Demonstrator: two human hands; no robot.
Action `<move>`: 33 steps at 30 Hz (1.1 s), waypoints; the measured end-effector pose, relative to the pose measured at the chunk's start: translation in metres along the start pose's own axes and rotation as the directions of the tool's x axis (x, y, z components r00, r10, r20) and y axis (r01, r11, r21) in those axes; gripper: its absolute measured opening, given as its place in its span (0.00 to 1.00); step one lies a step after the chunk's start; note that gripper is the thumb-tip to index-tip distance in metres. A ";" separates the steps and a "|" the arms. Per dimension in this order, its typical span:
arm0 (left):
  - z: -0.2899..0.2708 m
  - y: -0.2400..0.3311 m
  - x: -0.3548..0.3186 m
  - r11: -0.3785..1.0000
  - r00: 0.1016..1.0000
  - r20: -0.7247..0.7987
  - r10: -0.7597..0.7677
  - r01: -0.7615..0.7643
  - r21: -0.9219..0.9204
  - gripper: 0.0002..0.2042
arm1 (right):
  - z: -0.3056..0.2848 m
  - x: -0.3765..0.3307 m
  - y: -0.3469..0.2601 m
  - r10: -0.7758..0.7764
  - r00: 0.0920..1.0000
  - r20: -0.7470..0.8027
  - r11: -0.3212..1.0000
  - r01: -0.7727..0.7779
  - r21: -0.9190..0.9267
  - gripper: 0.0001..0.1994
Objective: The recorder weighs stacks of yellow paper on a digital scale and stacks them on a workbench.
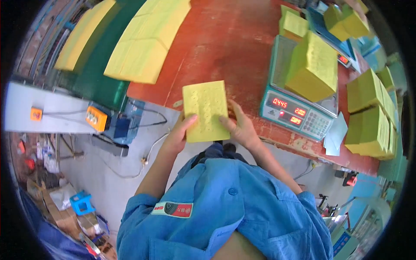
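Note:
Between my two hands I hold a rectangular yellow paper bundle, its top face dotted with rows of small punched marks. It hangs over the front edge of the red table. My left hand grips its left side, thumb on top. On the opposite side my right hand grips it the same way; the fingers beneath are hidden. A digital counter scale with lit red digits stands to the right, bearing a thick yellow paper stack. A long row of yellow paper lies at the table's left.
Along the left runs a green conveyor belt carrying more yellow paper, with an orange switch box at its end. More yellow stacks and pale blue sheets sit at right. A blue stool is on the floor.

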State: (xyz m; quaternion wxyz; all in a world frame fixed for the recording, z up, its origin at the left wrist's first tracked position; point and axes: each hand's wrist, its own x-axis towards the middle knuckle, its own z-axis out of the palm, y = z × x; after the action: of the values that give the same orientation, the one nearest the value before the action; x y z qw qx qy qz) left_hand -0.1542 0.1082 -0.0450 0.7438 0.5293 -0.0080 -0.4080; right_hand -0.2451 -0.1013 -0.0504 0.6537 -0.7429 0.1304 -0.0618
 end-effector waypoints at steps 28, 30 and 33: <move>0.332 0.182 0.166 0.980 0.733 0.670 -0.120 -0.022 0.198 0.30 | -0.264 0.024 -0.159 0.054 0.752 -0.657 0.779 0.380 0.498 0.14; 0.329 0.174 0.190 0.946 0.715 0.685 -0.139 -0.108 0.306 0.31 | -0.276 0.040 -0.145 0.171 0.760 -0.627 0.798 0.267 0.541 0.14; 0.325 0.167 0.191 0.928 0.785 0.607 -0.121 -0.127 0.350 0.31 | -0.277 0.038 -0.146 0.187 0.780 -0.597 0.836 0.192 0.514 0.14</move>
State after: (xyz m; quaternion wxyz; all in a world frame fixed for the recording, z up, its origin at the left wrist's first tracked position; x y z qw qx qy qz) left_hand -0.0710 -0.2450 0.1501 0.5862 0.4972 -0.3290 -0.5485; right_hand -0.2647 -0.3601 0.1289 0.7570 -0.4604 0.3151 -0.3402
